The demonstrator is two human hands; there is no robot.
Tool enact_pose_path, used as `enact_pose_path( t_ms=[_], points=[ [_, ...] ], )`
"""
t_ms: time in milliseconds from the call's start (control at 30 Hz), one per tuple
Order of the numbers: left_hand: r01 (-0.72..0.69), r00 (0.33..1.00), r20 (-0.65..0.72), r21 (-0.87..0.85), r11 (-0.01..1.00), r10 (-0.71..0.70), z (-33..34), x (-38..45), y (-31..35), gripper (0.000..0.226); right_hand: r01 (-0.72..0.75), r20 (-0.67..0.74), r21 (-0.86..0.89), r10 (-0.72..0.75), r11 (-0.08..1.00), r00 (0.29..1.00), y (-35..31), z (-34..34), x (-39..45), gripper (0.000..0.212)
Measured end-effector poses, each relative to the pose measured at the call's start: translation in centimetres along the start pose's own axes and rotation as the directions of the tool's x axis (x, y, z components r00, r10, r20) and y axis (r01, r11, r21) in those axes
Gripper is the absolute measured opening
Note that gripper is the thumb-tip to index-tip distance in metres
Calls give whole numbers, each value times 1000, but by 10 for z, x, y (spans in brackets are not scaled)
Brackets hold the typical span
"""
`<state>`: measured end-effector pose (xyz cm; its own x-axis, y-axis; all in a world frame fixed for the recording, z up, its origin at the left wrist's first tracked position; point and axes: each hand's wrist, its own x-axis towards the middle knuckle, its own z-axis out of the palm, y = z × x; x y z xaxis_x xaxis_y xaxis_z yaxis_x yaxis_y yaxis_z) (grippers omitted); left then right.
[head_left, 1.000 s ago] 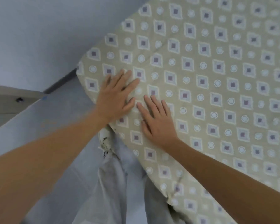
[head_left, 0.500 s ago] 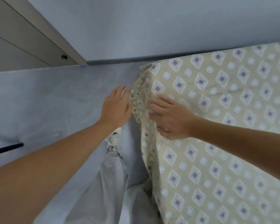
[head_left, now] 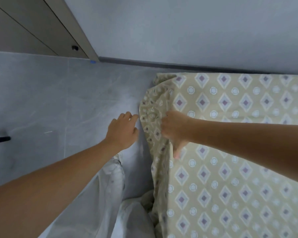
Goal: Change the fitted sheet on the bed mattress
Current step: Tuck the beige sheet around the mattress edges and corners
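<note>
Head view: the right hand (head_left: 175,128) is fisted on the sheet (head_left: 230,169) at the mattress edge, thumb pointing down. The left hand (head_left: 123,131) hovers loosely spread just beside the gathered corner, holding nothing. A one-handed pull could make the elastic slip or bunch the corner.

Your fitted sheet (head_left: 230,177) is beige, printed with rows of pale diamonds that have mauve centres, and small white rings between them. It lies smooth and flat across the top of the mattress. At the near corner (head_left: 153,114) the cloth is gathered into puckered folds and wraps down over the edge, and along the left side it hangs in loose wrinkles.
</note>
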<state>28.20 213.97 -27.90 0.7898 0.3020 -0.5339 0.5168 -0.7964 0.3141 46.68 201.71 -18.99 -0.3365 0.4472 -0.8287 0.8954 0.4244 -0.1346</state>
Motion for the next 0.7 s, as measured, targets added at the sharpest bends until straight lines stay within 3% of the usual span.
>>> enact_pose_path(
  t_ms=[167, 300, 367, 433, 500, 567, 633, 700],
  points=[
    [19, 998, 55, -102, 995, -13, 4, 12, 12, 47, 25, 2, 83, -25, 996, 1000, 4, -9, 1, 91],
    [190, 973, 180, -276, 942, -144, 23, 19, 23, 49, -5, -33, 76, 7, 997, 999, -5, -19, -25, 86],
    [382, 896, 385, -406, 830, -224, 38, 24, 33, 62, 5, -59, 86, 1, 996, 998, -12, -28, -47, 78],
    [615, 753, 622, -552, 563, -213, 50, 31, 48, 84, 16, -115, 110, -3, 994, 993, -17, -35, -67, 67],
    [733, 661, 736, -594, 332, -143, 57, 39, 63, 92, 4, -177, 124, 19, 992, 984, -21, -40, -79, 59],
    [748, 657, 738, -613, 255, -152, 60, 49, 75, 94, -3, -187, 136, 29, 991, 982, -23, -40, -84, 54],
    [717, 697, 693, -664, 210, -187, 60, 61, 81, 92, -1, -210, 125, 27, 992, 977, -24, -37, -82, 52],
    [676, 737, 651, -711, 192, -182, 56, 75, 77, 90, -11, -293, 124, 47, 992, 955, -21, -31, -81, 71]
  ],
)
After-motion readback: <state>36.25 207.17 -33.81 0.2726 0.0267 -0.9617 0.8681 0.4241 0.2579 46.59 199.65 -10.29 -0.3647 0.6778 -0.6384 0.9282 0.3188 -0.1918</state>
